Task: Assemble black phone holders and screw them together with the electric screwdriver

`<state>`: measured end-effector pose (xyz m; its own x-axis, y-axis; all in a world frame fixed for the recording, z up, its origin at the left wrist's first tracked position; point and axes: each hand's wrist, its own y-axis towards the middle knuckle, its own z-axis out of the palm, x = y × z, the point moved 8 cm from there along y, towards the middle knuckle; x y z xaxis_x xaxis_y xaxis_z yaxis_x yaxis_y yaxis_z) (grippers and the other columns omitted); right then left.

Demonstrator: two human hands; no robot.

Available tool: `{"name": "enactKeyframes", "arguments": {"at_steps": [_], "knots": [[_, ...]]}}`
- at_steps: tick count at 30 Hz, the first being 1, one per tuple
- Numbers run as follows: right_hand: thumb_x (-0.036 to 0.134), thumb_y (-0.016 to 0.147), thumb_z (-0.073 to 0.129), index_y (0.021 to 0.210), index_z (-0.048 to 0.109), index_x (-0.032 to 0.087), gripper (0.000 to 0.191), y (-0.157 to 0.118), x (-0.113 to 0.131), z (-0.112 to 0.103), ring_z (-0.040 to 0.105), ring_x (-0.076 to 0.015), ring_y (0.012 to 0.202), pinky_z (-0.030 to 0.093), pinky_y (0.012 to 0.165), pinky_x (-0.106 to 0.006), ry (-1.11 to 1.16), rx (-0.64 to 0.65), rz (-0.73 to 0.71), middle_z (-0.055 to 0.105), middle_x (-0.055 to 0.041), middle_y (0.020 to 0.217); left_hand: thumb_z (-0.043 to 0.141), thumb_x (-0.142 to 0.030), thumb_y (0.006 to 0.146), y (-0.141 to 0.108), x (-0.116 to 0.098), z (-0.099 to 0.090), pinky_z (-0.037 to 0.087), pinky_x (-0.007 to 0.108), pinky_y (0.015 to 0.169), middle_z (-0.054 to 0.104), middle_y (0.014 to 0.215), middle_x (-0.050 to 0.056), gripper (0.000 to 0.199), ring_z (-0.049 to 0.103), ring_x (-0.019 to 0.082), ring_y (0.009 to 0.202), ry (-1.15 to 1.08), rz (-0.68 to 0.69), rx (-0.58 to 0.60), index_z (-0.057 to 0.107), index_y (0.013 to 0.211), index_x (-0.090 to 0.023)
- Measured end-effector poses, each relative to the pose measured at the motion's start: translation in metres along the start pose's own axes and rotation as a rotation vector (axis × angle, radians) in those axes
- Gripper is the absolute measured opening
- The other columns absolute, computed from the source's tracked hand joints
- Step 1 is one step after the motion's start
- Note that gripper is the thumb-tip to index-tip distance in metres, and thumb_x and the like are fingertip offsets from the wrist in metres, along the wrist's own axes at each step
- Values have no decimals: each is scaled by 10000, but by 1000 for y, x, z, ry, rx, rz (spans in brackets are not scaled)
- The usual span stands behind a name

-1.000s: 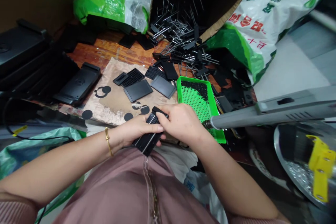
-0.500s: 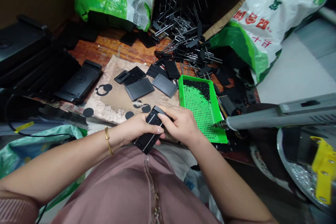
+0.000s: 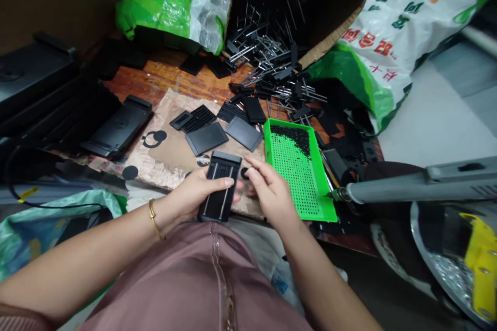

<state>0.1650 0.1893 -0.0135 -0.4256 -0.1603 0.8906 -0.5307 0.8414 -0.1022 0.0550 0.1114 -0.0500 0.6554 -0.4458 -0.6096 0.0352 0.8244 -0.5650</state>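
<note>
My left hand (image 3: 190, 194) is shut on a black plastic rectangular part (image 3: 221, 186), with thin metal strips along its face. My right hand (image 3: 269, 194) is beside it with the fingers apart, holding nothing that I can see. The fingertips are just right of the part, over a tan sheet with a coppery sheen (image 3: 166, 152). Several flat black plates (image 3: 206, 138) lie on that sheet. A green perforated tray (image 3: 298, 170) with small black pieces at its far end is to the right of my right hand.
A torn cardboard box (image 3: 334, 5) spills black parts with metal pins (image 3: 272, 57) onto a wooden surface. A grey soldering iron (image 3: 423, 191) points left, its tip by the tray. Printed sacks stand behind, black housings lie left, and a metal dish (image 3: 435, 264) sits right.
My right hand has let go of the black part and moved right, fingers spread. The part now lies flat in my left hand, face up. The grey tool has moved right in view.
</note>
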Motion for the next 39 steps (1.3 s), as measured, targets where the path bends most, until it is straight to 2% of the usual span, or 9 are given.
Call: {"name": "enactKeyframes", "arguments": {"at_steps": [5, 8, 11, 15, 21, 23, 27, 29, 39], "knots": [[435, 761, 624, 1006, 592, 207, 337, -12, -22, 46, 646, -134, 654, 512, 532, -241, 385, 145, 264, 681, -29, 864, 739, -344, 711, -6, -22, -5, 545, 355, 792, 723, 979, 111, 385, 671, 250, 920, -221, 368, -186, 643, 1014, -127], [401, 728, 647, 888, 604, 206, 256, -1, -14, 38, 625, -121, 633, 513, 568, -249, 479, 141, 242, 671, -3, 796, 754, -506, 656, -12, -31, 0, 505, 380, 879, 707, 1041, 109, 549, 616, 286, 1055, -225, 408, 2, 644, 1063, -154], [327, 730, 643, 876, 641, 212, 186, 16, 12, 6, 623, -126, 743, 507, 692, -268, 356, 135, 51, 678, 4, 829, 589, -752, 646, -19, -39, -4, 502, 387, 862, 708, 997, 115, 728, 616, 304, 1043, -185, 266, 253, 662, 1056, -154], [223, 751, 618, 870, 677, 195, 136, 23, 50, 9, 622, -132, 756, 479, 705, -262, 0, 470, -174, 692, 6, 819, 576, -620, 776, -26, -38, -10, 495, 287, 786, 700, 962, 101, 543, 655, 219, 895, 68, -19, 471, 655, 1016, -139], [243, 808, 606, 974, 689, 205, 189, 29, 75, 42, 645, -119, 788, 474, 725, -231, -197, 665, -322, 721, 9, 878, 660, -486, 771, -25, -17, -7, 516, 297, 630, 716, 984, 140, 433, 701, 243, 742, 262, -193, 472, 630, 1045, -152], [304, 827, 593, 954, 696, 211, 188, 45, 79, 33, 652, -115, 830, 474, 754, -220, -230, 551, -320, 727, 7, 913, 626, -499, 795, -22, -13, -9, 518, 279, 589, 725, 913, 168, 444, 691, 214, 656, 206, -182, 402, 658, 988, -101], [421, 898, 459, 918, 702, 218, 318, 105, 69, -25, 657, -142, 849, 477, 745, -244, -599, 10, -133, 731, -12, 909, 592, -505, 819, -15, -10, -20, 539, 280, 628, 727, 903, 160, 457, 681, 197, 672, -24, -125, 245, 690, 968, -84], [408, 917, 410, 965, 698, 211, 352, 137, 65, -42, 658, -184, 879, 482, 764, -298, -703, -92, -78, 732, -45, 932, 597, -495, 817, -13, -10, -25, 548, 298, 648, 723, 959, 149, 438, 682, 201, 693, -139, -102, 205, 692, 986, -102], [348, 901, 542, 1193, 551, 191, 332, 249, 73, -12, 570, -216, 1082, 487, 916, -448, -1046, 32, -239, 554, -89, 1256, 593, -519, 813, 1, 1, -34, 535, 263, 623, 716, 720, 145, 528, 680, 191, 592, -297, -169, 259, 711, 941, -20]]}}
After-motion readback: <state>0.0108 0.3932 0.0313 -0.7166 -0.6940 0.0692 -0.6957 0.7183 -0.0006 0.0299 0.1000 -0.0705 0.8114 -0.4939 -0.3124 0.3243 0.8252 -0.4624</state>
